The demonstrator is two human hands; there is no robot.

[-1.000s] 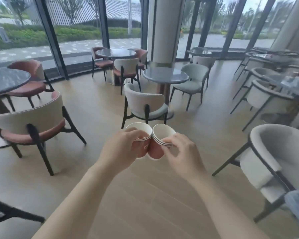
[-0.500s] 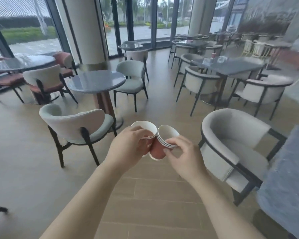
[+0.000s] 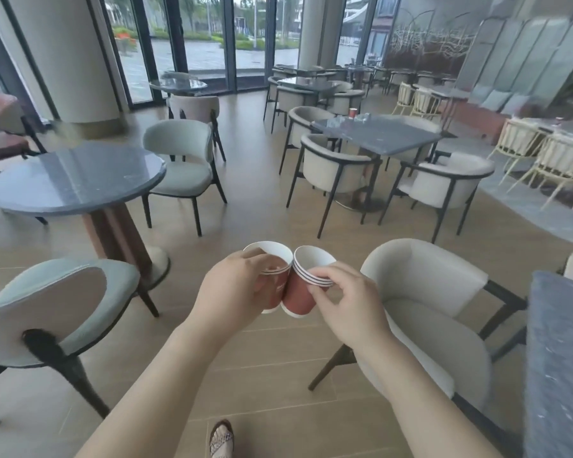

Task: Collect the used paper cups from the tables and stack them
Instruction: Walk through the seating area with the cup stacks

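- Left hand (image 3: 235,289) wrapped one red cup (image 3: 276,294), right hand (image 3: 348,302) pinched the stacked cups (image 3: 298,297) (sides touching).
- Armchair (image 3: 424,276) stood close right; lone cup (image 3: 353,112) sat on far tabletop (image 3: 387,133).

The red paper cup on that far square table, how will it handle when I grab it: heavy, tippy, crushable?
Probably light: your right hand pinches similar stacked cups with little effort. Likely crushable, being thin paper with an open mouth. The red paper cup stands upright on the square table, so a sideways knock may tip it.
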